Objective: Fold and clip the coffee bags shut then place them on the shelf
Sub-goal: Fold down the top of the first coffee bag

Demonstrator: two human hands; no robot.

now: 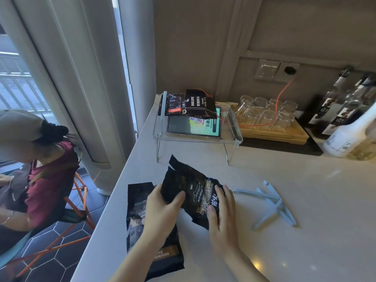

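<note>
A black coffee bag (pixel 193 190) lies tilted on the white counter, its open top pointing toward the shelf. My left hand (pixel 162 210) grips its left side, thumb curled over the front. My right hand (pixel 221 212) rests on the bag's lower right end with fingers nearly straight. A second black coffee bag (pixel 140 220) lies flat under my left forearm near the counter's left edge. Several pale blue sealing clips (pixel 274 204) lie crossed to the right. On the clear acrylic shelf (pixel 234 127) sit two black bags (pixel 191 106), one closed with a blue clip (pixel 163 104).
A tablet (pixel 195 127) lies on the shelf. A wooden tray of upturned glasses (pixel 266 117) stands behind right, with an orange cable across it. Bottles (pixel 345 129) crowd the far right. A seated person (pixel 30 169) is left of the counter edge.
</note>
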